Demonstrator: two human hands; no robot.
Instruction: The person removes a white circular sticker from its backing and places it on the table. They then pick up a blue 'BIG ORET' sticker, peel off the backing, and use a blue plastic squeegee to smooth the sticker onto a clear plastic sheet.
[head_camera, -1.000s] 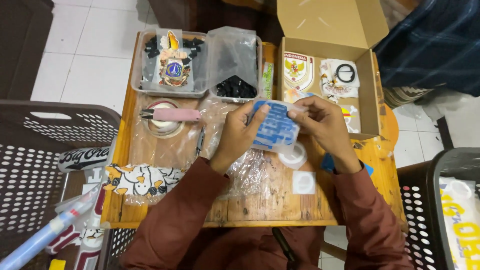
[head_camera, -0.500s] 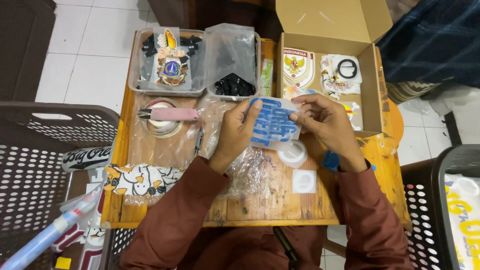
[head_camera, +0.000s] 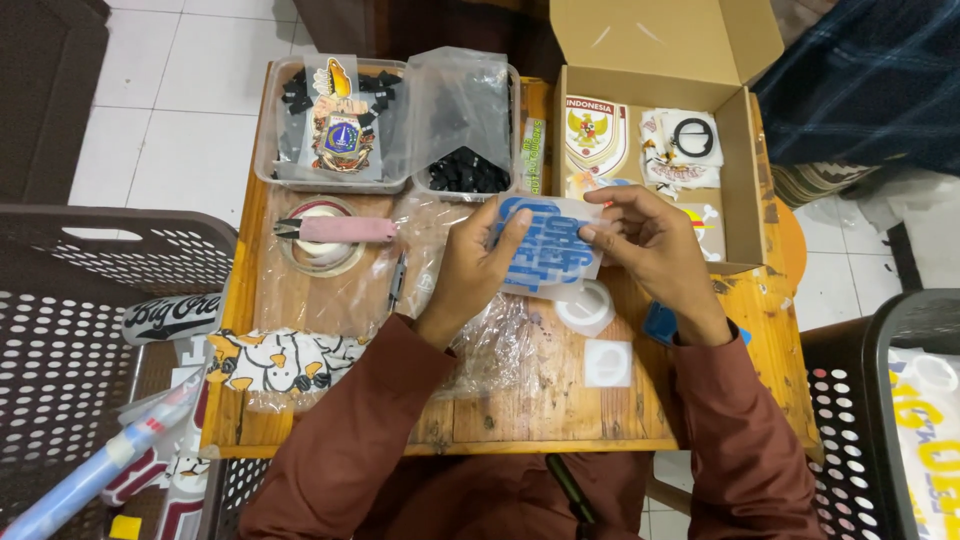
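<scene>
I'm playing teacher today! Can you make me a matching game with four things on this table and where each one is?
Things:
1. blue and white sticker
2. pink-handled scissors
3. black ring
4. small black pieces

Places:
A. inside the cardboard box
B. in a clear plastic tub
C. held between the left hand and right hand
D. lying across a roll of tape

Pairs: 1-C, 2-D, 3-A, 4-B
</scene>
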